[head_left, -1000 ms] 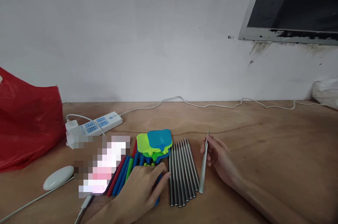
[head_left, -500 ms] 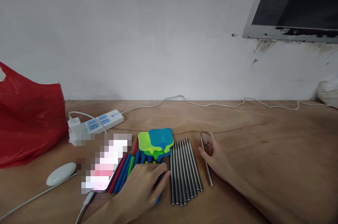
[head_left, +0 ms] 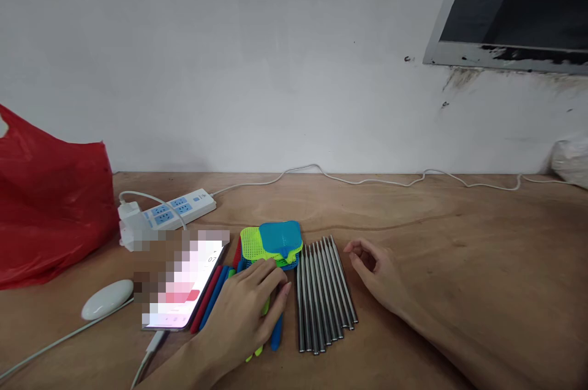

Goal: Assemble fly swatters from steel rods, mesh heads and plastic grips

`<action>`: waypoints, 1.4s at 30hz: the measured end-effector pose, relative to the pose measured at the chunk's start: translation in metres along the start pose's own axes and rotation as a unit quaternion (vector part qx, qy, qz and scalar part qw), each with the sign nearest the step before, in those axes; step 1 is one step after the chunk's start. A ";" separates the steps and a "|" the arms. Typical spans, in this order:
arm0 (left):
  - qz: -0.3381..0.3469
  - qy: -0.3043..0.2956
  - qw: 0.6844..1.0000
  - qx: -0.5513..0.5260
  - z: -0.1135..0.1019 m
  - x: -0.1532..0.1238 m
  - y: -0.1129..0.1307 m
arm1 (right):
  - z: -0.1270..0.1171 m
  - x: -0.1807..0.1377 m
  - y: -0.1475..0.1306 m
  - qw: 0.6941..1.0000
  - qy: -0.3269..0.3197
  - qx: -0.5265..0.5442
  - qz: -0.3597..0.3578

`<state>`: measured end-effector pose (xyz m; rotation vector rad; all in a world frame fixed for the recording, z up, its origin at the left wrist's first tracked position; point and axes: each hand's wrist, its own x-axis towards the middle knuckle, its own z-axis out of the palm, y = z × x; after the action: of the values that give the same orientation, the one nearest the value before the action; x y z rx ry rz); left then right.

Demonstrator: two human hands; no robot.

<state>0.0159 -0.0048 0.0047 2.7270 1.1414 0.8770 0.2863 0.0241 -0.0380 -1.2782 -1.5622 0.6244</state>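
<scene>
Palm down, my left hand lies over a bundle of coloured handles, its thumb apart from the fingers. Under it show a blue handle and yellow-green handle ends; what its fingertips touch is partly hidden. Stacked mesh fly-swatter heads lie just beyond the fingers, a blue one over a yellow-green one. To the right, several thin metal rods lie side by side in a fan. My right hand rests on the table right of the rods, fingers loosely curled and thumb apart, holding nothing.
Left of the handles lies a lit phone with a charging cable. A white power strip, a white mouse and a red plastic bag are further left. A thin white cord runs along the wall.
My right hand has let go of a metal rod, which now lies against the right side of the row. My left hand has shifted slightly, uncovering yellow-green handle ends.
</scene>
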 end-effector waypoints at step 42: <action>0.012 -0.166 0.985 -0.052 0.001 -0.003 0.017 | -0.002 -0.002 -0.007 0.992 -0.061 -0.095 -0.056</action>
<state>0.0263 -0.0190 0.0069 2.6704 0.9689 0.4431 0.2846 0.0200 -0.0321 -1.3007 -1.8159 0.5002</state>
